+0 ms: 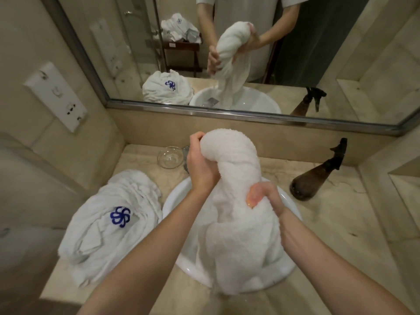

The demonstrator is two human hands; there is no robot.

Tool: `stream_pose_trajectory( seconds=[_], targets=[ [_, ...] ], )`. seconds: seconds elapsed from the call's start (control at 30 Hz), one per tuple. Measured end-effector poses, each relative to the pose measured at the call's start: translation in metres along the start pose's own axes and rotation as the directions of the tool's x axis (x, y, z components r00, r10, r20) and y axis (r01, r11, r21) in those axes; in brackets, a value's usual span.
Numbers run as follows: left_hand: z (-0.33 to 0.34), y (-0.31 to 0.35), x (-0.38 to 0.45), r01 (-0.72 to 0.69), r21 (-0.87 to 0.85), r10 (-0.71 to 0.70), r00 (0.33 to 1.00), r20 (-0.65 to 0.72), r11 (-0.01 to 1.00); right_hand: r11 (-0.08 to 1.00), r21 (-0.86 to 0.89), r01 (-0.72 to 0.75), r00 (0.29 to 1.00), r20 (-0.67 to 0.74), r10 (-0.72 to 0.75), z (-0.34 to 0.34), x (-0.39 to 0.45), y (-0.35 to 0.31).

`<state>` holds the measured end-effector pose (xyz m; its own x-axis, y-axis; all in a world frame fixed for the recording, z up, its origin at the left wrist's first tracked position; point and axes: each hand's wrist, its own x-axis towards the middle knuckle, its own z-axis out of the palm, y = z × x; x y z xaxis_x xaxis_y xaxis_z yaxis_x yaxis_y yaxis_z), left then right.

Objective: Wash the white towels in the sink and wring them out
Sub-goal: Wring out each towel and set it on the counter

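Both hands clench one towel (236, 178) twisted into a thick rope above the sink (175, 201): the left hand (201, 164) grips near its raised, looped top, the right hand (261, 195) squeezes lower down, and the loose end hangs into the bowl. A second towel (109, 219) lies bunched on the counter (329, 223), just left of the sink. The risk, I'd say, is wrung water running over the near rim, where the hanging end drapes over the edge.
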<state>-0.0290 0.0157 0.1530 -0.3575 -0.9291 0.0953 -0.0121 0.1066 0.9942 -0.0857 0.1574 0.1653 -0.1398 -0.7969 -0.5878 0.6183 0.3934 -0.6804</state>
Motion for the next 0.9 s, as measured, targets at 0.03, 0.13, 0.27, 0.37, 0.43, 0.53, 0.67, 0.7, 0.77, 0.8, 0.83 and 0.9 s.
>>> stream_pose_trajectory(
  seconds=[0.03,0.13,0.27,0.37,0.43,0.53,0.67,0.7,0.77,0.8,0.83,0.9],
  targets=[
    [-0.008,0.0,0.003,-0.054,0.086,0.05,0.997,0.057,0.995,0.999,-0.04,0.011,0.999,0.041,-0.01,0.005,-0.003,-0.007],
    [-0.026,-0.007,0.018,-0.158,0.216,0.111,0.971,0.213,0.964,0.996,-0.092,0.017,0.999,0.046,-0.013,0.014,-0.017,-0.026],
    [-0.055,-0.009,0.024,-0.113,0.135,0.047,0.908,0.416,0.984,0.933,-0.337,0.127,0.985,-0.068,-0.158,0.013,-0.012,-0.041],
    [-0.08,-0.015,0.016,-0.053,0.126,-0.015,0.874,0.485,0.991,0.809,-0.56,0.181,0.952,-0.108,-0.288,0.015,-0.016,-0.051],
    [-0.093,-0.023,0.001,0.003,0.105,-0.053,0.876,0.479,0.994,0.737,-0.658,0.153,0.943,-0.126,-0.308,0.019,-0.021,-0.054],
    [-0.102,-0.034,-0.025,0.052,0.063,-0.075,0.878,0.472,0.997,0.687,-0.715,0.13,0.936,-0.14,-0.323,0.023,-0.021,-0.051],
    [-0.105,-0.041,-0.063,-0.107,0.125,0.033,0.873,0.486,0.986,0.668,-0.735,0.116,0.923,-0.169,-0.347,0.034,-0.024,-0.057],
    [-0.104,-0.044,-0.073,-0.161,0.182,0.056,0.878,0.476,0.97,0.67,-0.735,0.103,0.917,-0.191,-0.349,0.036,-0.024,-0.059],
    [-0.1,-0.046,-0.094,-0.317,0.306,0.108,0.832,0.545,0.898,0.697,-0.713,0.079,0.912,-0.23,-0.339,0.039,-0.024,-0.063],
    [-0.095,-0.045,-0.105,-0.396,0.326,0.13,0.783,0.609,0.859,0.717,-0.693,0.072,0.915,-0.241,-0.325,0.041,-0.024,-0.064],
    [-0.087,-0.041,-0.114,-0.422,0.299,0.132,0.737,0.662,0.856,0.746,-0.663,0.062,0.919,-0.254,-0.302,0.043,-0.026,-0.067],
    [-0.069,-0.025,-0.128,-0.238,0.167,0.078,0.765,0.64,0.957,0.785,-0.618,0.043,0.931,-0.26,-0.255,0.047,-0.029,-0.072]
  ],
)
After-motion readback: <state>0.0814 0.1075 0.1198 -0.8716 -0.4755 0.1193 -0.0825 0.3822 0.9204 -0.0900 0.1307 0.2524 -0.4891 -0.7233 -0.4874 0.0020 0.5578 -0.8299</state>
